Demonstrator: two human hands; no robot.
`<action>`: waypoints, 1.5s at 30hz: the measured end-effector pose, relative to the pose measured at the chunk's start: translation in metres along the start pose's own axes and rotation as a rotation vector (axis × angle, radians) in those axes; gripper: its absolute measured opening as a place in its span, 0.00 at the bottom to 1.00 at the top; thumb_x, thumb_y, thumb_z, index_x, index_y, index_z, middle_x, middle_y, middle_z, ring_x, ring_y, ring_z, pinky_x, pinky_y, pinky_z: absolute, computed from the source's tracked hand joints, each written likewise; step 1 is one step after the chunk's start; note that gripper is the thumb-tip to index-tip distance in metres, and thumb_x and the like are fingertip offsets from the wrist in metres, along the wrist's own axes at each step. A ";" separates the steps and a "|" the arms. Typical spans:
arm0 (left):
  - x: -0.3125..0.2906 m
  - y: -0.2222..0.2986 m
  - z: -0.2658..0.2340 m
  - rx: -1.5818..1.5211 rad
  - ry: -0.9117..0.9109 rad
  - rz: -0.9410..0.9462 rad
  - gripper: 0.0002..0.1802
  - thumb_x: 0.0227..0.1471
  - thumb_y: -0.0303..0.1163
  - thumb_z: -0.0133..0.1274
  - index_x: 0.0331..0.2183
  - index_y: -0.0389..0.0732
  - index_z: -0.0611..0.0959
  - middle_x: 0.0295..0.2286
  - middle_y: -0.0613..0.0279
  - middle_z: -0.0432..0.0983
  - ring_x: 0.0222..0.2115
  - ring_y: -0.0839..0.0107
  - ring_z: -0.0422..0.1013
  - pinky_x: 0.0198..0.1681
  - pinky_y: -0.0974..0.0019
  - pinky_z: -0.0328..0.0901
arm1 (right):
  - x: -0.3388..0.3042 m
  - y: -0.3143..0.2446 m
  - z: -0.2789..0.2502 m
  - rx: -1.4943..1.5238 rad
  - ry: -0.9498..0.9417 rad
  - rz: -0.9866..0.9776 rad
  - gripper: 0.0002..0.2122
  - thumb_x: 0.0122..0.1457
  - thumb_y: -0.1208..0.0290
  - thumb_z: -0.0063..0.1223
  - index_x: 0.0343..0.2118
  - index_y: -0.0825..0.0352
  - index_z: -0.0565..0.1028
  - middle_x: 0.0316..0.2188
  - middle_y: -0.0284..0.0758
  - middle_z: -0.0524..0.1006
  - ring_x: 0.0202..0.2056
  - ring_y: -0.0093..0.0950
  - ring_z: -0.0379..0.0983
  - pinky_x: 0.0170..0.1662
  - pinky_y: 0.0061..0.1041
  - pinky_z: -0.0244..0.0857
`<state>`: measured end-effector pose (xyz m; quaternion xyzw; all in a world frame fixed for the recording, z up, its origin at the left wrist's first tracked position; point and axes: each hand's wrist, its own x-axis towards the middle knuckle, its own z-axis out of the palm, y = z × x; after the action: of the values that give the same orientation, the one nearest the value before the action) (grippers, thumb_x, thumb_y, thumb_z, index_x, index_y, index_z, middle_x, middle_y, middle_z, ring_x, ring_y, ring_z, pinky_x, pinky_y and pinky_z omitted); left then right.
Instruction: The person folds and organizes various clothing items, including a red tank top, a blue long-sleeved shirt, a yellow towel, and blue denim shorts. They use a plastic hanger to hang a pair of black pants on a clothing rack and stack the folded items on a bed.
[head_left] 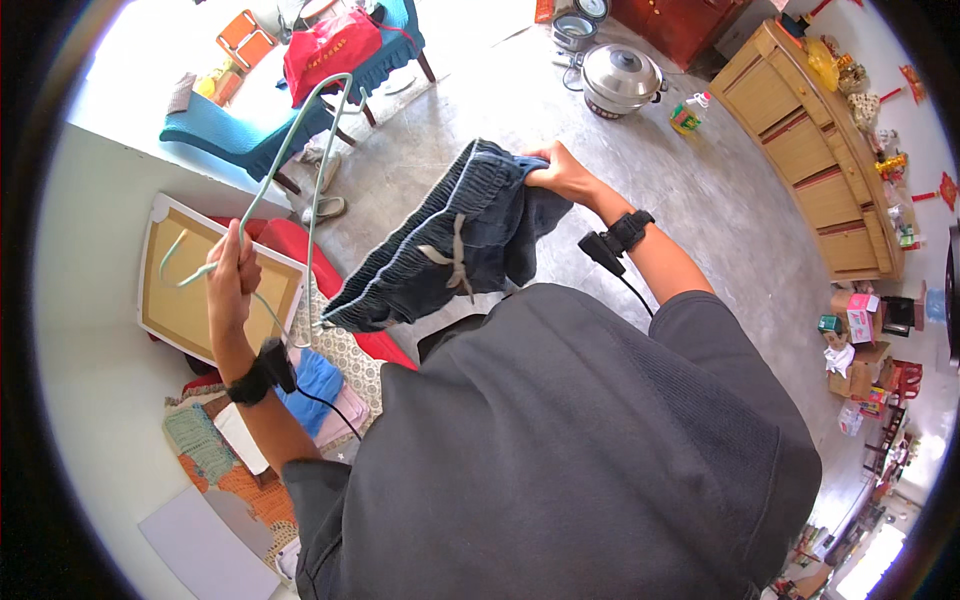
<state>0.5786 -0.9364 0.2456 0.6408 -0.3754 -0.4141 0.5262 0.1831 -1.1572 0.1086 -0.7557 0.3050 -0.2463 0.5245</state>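
My left hand (234, 272) is closed round a pale green wire hanger (311, 240), near its hook, which points to the left. The hanger is tilted, its long frame reaching up and over to the right of the fist. Dark blue drawstring shorts (485, 232) with an elastic waistband hang from my right hand (560, 174), which pinches one end of the waistband. A pale drawstring is tied at the front. The other end of the waistband meets the lower part of the hanger; whether it is hooked on there I cannot tell.
A blue-covered bench (225, 135) bears a red bag (330, 52). Shoes (325, 210) lie below it. At my left are a framed board (190, 265) and folded cloths (312, 390). A lidded pot (620, 80), an oil bottle (690, 113) and a wooden cabinet (800, 130) stand ahead right.
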 end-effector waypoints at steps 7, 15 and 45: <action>-0.015 -0.009 0.059 0.173 -0.334 -0.165 0.21 0.58 0.43 0.41 0.16 0.45 0.65 0.10 0.75 0.53 0.08 0.85 0.47 0.11 0.76 0.41 | 0.010 -0.009 0.007 0.316 0.087 0.153 0.12 0.44 0.72 0.50 0.30 0.75 0.76 0.25 0.31 0.74 0.26 0.18 0.67 0.32 0.16 0.62; 0.006 -0.020 0.073 0.130 -0.280 -0.256 0.22 0.57 0.45 0.41 0.17 0.45 0.64 0.10 0.76 0.52 0.07 0.85 0.47 0.09 0.77 0.40 | 0.023 0.015 0.010 0.019 0.195 -0.026 0.15 0.42 0.68 0.51 0.32 0.72 0.77 0.21 0.35 0.76 0.23 0.21 0.70 0.31 0.20 0.64; 0.059 -0.025 0.129 0.349 -0.256 0.077 0.24 0.55 0.48 0.45 0.13 0.46 0.69 0.10 0.79 0.55 0.10 0.88 0.49 0.12 0.79 0.41 | 0.013 0.034 0.005 -0.578 0.374 0.227 0.32 0.37 0.63 0.58 0.49 0.68 0.65 0.42 0.49 0.69 0.45 0.41 0.67 0.44 0.32 0.62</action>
<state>0.4823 -1.0338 0.2000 0.6498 -0.5292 -0.4003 0.3708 0.1887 -1.1728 0.0759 -0.7761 0.5347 -0.2240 0.2483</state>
